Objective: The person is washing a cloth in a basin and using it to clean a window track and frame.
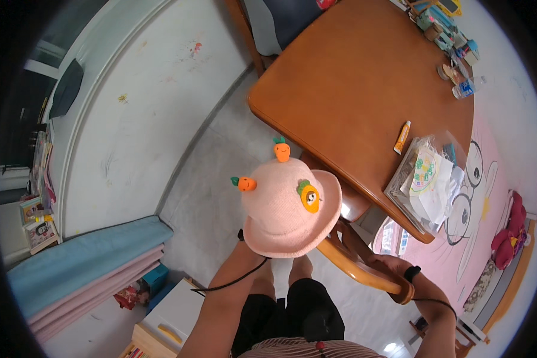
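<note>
A pale pink bucket hat [274,203] with small orange carrot ornaments and an orange-framed patch is at the middle of the view. My left forearm [225,277] reaches up to the hat's left edge, with a dark band at the wrist. The hat covers my left hand, so its fingers and hold are hidden. On the right, my right hand [389,263] is closed at the back of a wooden chair [364,271], behind the curved top rail; its fingers are partly hidden. The chair's rail runs up under the hat's brim.
A brown table [346,83] lies ahead, its rounded corner near the hat. On it are an orange-and-white tube [402,137], a stack of papers [426,185] and a plastic bottle [466,88]. A blue-covered ledge [101,250] and a white cabinet [173,316] stand at the left.
</note>
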`<state>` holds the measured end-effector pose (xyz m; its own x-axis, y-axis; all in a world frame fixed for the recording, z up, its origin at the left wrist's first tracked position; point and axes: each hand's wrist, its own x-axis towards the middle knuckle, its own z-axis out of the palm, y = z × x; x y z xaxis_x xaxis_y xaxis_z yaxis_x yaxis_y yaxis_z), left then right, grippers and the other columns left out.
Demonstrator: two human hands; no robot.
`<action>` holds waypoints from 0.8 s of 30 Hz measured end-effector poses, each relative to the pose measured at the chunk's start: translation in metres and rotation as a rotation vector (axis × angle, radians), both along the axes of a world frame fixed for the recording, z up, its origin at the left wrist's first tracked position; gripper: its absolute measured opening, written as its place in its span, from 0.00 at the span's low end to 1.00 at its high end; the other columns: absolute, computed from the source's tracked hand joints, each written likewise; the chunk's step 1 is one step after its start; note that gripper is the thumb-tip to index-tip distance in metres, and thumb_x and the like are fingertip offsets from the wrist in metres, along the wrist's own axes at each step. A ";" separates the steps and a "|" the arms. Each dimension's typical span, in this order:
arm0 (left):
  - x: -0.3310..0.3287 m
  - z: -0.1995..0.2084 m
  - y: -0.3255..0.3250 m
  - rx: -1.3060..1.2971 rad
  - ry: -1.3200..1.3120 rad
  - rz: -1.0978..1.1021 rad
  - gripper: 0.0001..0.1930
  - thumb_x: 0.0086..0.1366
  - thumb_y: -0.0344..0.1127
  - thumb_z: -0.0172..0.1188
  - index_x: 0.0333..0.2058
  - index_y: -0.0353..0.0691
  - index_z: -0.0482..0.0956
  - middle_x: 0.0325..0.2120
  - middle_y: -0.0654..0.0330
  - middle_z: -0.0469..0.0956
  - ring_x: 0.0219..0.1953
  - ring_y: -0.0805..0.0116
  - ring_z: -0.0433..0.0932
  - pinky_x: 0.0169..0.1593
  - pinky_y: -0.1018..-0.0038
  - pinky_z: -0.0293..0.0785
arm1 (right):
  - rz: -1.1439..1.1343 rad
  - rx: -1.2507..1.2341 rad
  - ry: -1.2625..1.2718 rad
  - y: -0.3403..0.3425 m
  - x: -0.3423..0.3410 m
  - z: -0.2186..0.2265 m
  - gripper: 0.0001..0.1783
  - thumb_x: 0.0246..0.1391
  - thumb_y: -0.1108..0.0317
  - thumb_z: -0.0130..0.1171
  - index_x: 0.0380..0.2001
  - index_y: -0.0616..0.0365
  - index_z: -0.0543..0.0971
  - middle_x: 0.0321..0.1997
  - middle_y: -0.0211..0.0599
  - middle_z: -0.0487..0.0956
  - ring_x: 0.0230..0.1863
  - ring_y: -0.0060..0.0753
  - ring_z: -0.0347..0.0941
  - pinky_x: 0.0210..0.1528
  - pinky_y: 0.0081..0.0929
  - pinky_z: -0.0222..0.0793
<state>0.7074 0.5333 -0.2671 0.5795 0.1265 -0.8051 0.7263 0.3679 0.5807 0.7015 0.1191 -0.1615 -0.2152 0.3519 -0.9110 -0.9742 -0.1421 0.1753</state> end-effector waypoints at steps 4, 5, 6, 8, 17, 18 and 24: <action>-0.030 0.010 0.013 -0.025 0.004 0.042 0.30 0.67 0.57 0.45 0.53 0.35 0.70 0.38 0.54 0.79 0.35 0.66 0.78 0.42 0.71 0.74 | 0.175 0.081 -0.255 -0.049 -0.041 -0.061 0.18 0.58 0.65 0.53 0.50 0.62 0.72 0.45 0.39 0.79 0.41 0.33 0.77 0.46 0.27 0.73; -0.041 0.011 0.018 -0.030 0.009 0.062 0.30 0.67 0.57 0.45 0.53 0.35 0.70 0.38 0.54 0.79 0.35 0.66 0.78 0.42 0.71 0.74 | 0.265 0.110 -0.353 -0.046 -0.046 -0.057 0.18 0.58 0.66 0.53 0.50 0.62 0.72 0.46 0.40 0.79 0.42 0.34 0.77 0.47 0.27 0.73; -0.052 0.012 0.024 -0.034 0.017 0.079 0.30 0.67 0.57 0.45 0.53 0.35 0.70 0.38 0.54 0.79 0.35 0.65 0.78 0.42 0.71 0.75 | 0.350 0.136 -0.449 -0.042 -0.051 -0.054 0.18 0.57 0.67 0.52 0.50 0.62 0.72 0.46 0.41 0.79 0.42 0.35 0.77 0.48 0.28 0.73; -0.076 0.017 0.037 -0.040 0.028 0.110 0.30 0.67 0.57 0.45 0.53 0.35 0.69 0.38 0.54 0.79 0.35 0.65 0.78 0.42 0.70 0.75 | 0.009 -0.014 0.130 -0.001 -0.043 -0.022 0.14 0.56 0.65 0.56 0.45 0.56 0.75 0.47 0.35 0.76 0.47 0.26 0.71 0.54 0.24 0.65; -0.166 0.032 0.087 -0.047 0.052 0.281 0.30 0.67 0.57 0.46 0.54 0.35 0.68 0.39 0.53 0.79 0.36 0.64 0.78 0.42 0.69 0.76 | 0.192 -0.054 -0.016 0.066 -0.067 0.018 0.18 0.56 0.59 0.55 0.42 0.63 0.76 0.38 0.35 0.80 0.35 0.29 0.76 0.41 0.24 0.72; -0.180 0.034 0.092 -0.045 0.060 0.308 0.30 0.67 0.57 0.46 0.54 0.35 0.68 0.39 0.53 0.79 0.36 0.64 0.78 0.42 0.69 0.76 | 0.247 -0.075 -0.043 0.087 -0.064 0.037 0.17 0.56 0.59 0.55 0.40 0.63 0.76 0.37 0.35 0.80 0.35 0.29 0.76 0.41 0.24 0.72; -0.268 0.048 0.121 -0.053 0.102 0.470 0.30 0.67 0.56 0.46 0.55 0.36 0.68 0.39 0.53 0.79 0.36 0.63 0.78 0.42 0.68 0.76 | 0.444 -0.110 -0.021 0.139 -0.053 0.051 0.17 0.56 0.57 0.55 0.37 0.62 0.76 0.36 0.35 0.80 0.35 0.28 0.75 0.41 0.24 0.72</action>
